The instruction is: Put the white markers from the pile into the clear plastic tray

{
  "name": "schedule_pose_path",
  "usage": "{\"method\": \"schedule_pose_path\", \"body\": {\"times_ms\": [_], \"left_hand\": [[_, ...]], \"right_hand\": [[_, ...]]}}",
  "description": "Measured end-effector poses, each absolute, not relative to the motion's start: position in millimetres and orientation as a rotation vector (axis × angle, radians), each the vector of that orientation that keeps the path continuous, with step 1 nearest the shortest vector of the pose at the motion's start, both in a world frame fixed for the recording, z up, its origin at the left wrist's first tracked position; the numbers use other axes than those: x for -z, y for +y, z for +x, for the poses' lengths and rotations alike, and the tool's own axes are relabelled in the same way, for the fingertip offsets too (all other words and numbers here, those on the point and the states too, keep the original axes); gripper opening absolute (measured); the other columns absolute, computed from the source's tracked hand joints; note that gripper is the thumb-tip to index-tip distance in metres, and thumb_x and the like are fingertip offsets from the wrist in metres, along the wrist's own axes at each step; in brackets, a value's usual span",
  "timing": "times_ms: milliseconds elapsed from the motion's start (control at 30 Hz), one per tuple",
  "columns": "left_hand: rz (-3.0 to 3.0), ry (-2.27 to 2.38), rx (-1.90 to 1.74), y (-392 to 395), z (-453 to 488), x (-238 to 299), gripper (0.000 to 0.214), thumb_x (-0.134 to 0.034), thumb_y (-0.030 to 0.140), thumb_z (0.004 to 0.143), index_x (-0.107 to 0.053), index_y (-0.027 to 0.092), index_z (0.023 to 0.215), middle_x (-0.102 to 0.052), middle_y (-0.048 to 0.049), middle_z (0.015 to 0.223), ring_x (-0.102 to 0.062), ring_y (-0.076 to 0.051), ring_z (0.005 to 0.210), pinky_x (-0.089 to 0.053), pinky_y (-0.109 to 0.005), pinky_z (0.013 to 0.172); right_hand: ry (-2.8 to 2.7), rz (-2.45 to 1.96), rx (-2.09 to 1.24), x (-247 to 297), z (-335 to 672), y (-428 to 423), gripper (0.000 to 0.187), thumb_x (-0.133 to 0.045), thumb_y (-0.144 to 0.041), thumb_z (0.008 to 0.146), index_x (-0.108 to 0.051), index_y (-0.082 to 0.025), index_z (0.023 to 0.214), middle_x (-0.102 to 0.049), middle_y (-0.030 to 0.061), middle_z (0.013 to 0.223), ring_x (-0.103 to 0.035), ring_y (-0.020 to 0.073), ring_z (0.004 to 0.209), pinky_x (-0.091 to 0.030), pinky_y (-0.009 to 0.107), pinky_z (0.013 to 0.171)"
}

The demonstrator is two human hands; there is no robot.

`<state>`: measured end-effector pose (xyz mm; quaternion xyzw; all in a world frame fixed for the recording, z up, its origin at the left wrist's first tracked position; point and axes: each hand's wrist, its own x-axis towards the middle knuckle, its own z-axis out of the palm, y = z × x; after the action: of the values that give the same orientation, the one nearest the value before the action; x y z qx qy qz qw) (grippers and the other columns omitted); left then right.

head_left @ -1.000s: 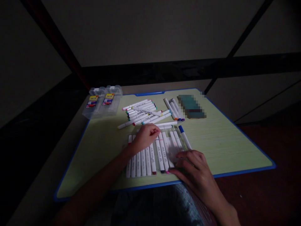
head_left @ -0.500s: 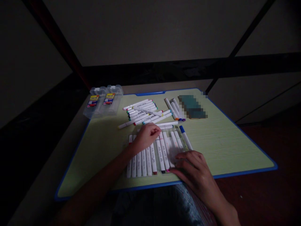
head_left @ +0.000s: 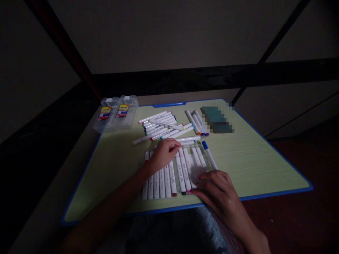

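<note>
A row of white markers [head_left: 164, 180] lies side by side in a clear tray near the front edge of a pale green table [head_left: 249, 165]. My left hand [head_left: 162, 155] rests on the upper ends of these markers, fingers curled and pinched on one marker's end. Lower right, my right hand [head_left: 219, 192] lies on the right end of the tray with fingers bent and pressing down. A blue-capped marker [head_left: 209, 155] lies just right of the row.
A loose pile of white markers [head_left: 164, 127] sits behind the tray, with a few more markers [head_left: 196, 121] to its right. Two clear plastic boxes [head_left: 116, 113] stand at the back left corner. A blurred teal object [head_left: 217, 120] lies at the back right.
Almost nothing differs. Both hands stay on the marker row; the right hand has shifted very slightly.
</note>
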<state>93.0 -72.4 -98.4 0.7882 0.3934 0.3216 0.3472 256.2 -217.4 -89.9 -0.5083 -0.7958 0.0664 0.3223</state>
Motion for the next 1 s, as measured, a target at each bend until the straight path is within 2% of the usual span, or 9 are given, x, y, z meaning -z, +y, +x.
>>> {"method": "schedule_pose_path", "body": {"times_ms": [100, 333, 667, 1000], "left_hand": [[2.045, 1.018, -0.832, -73, 93, 99, 0.012, -0.053, 0.008, 0.076, -0.065, 0.011, 0.076, -0.066, -0.0059, 0.077, -0.058, -0.012, 0.069, -0.045, -0.024, 0.062], [2.001, 1.035, -0.820, -72, 93, 102, 0.011, -0.053, 0.009, 0.075, -0.064, 0.011, 0.073, -0.065, -0.0051, 0.072, -0.055, -0.010, 0.060, -0.042, -0.021, 0.053], [2.013, 1.012, -0.847, -73, 94, 99, 0.012, -0.053, 0.007, 0.075, -0.064, 0.011, 0.071, -0.064, -0.0045, 0.071, -0.056, -0.011, 0.062, -0.043, -0.022, 0.056], [2.076, 1.031, -0.874, -74, 93, 98, 0.012, -0.053, 0.006, 0.074, -0.064, 0.011, 0.073, -0.063, -0.0045, 0.073, -0.056, -0.012, 0.065, -0.043, -0.022, 0.058]], "right_hand": [[-2.081, -1.338, -0.190, 90, 256, -217, 0.010, -0.055, -0.024, 0.083, -0.064, -0.020, 0.084, -0.060, 0.0045, 0.084, -0.055, 0.0189, 0.082, -0.038, 0.037, 0.078], [-2.029, -1.308, -0.181, 93, 256, -216, 0.014, -0.054, -0.029, 0.083, -0.065, -0.020, 0.080, -0.060, 0.0032, 0.081, -0.055, 0.0176, 0.080, -0.037, 0.035, 0.077], [-2.067, -1.284, -0.157, 95, 258, -218, 0.010, -0.055, -0.023, 0.083, -0.064, -0.018, 0.084, -0.058, 0.0045, 0.082, -0.052, 0.0181, 0.081, -0.035, 0.036, 0.077], [-2.026, -1.235, -0.082, 100, 249, -237, 0.014, -0.049, -0.017, 0.086, -0.063, -0.015, 0.086, -0.057, 0.0038, 0.074, -0.051, 0.0147, 0.071, -0.037, 0.031, 0.069]]}}
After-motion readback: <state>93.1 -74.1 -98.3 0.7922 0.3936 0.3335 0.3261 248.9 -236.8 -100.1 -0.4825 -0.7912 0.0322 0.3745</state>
